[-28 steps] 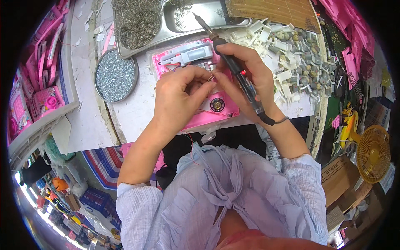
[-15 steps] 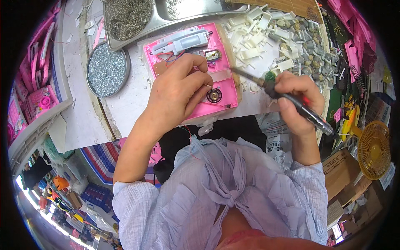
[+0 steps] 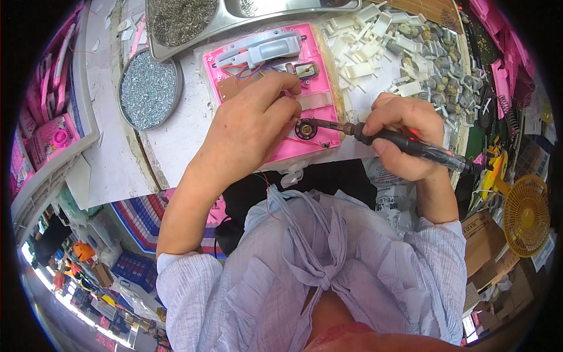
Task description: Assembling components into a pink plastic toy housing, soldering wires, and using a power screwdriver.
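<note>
A pink plastic casing (image 3: 327,134) lies on the bench in front of me, with a small round black speaker (image 3: 305,129) near its lower right. My right hand (image 3: 406,132) grips a soldering iron (image 3: 437,156) by its black handle, and the iron's tip is at the speaker's upper edge. Across the casing's left side lies my left hand (image 3: 243,126), its thumb and fingers pinched beside the speaker; what they hold is hidden. Red and blue wires (image 3: 251,73), a brown board (image 3: 230,88) and a grey plastic housing (image 3: 267,51) sit in the casing's upper part.
A round dish of small silvery screws (image 3: 149,88) stands on the left. Behind is a metal tray (image 3: 226,23) holding coiled metal pieces. White plastic parts (image 3: 360,53) and greyish pieces (image 3: 446,82) are heaped at right, near a yellow fan (image 3: 526,216). Pink parts fill a crate (image 3: 88,144).
My right hand has brought the soldering iron left and down, from above the casing's right edge to the speaker. My left hand stays pinched beside the speaker, barely shifted.
</note>
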`<state>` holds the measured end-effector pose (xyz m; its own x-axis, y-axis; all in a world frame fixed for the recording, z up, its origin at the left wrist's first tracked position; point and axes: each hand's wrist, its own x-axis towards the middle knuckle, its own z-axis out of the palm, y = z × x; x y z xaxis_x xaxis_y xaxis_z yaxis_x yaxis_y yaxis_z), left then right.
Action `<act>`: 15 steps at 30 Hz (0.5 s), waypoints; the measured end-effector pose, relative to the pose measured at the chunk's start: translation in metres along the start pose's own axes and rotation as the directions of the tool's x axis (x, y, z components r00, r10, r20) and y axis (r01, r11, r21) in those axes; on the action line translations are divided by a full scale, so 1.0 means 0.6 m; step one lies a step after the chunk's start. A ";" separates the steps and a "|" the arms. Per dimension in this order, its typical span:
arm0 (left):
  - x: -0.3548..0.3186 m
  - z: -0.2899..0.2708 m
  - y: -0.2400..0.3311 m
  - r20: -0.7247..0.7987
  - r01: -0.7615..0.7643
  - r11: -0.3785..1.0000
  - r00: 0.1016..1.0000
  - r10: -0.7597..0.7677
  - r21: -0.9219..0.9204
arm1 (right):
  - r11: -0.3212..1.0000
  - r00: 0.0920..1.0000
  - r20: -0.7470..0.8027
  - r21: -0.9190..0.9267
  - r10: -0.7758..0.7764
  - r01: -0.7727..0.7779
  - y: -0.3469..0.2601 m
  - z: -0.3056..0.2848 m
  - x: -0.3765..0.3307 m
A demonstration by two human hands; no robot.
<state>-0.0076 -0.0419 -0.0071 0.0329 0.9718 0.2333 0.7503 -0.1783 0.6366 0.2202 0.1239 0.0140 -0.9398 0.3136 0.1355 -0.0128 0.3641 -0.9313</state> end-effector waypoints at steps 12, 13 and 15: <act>0.001 -0.003 0.001 0.035 -0.008 0.998 0.999 0.006 0.068 | 1.000 0.998 0.063 -0.014 0.010 -0.009 0.002 -0.004 0.017; 0.000 -0.003 0.000 0.031 -0.011 0.998 0.999 0.008 0.068 | 0.999 0.997 0.081 -0.037 0.015 -0.012 0.001 -0.006 0.019; 0.000 -0.003 0.000 0.030 -0.017 0.997 0.999 0.015 0.069 | 0.997 0.993 0.118 -0.081 0.025 -0.015 -0.003 -0.012 0.024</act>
<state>-0.0088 -0.0420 -0.0055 0.0641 0.9732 0.2211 0.7936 -0.1840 0.5799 0.2090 0.1340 0.0202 -0.9735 0.2172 0.0716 0.0293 0.4287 -0.9030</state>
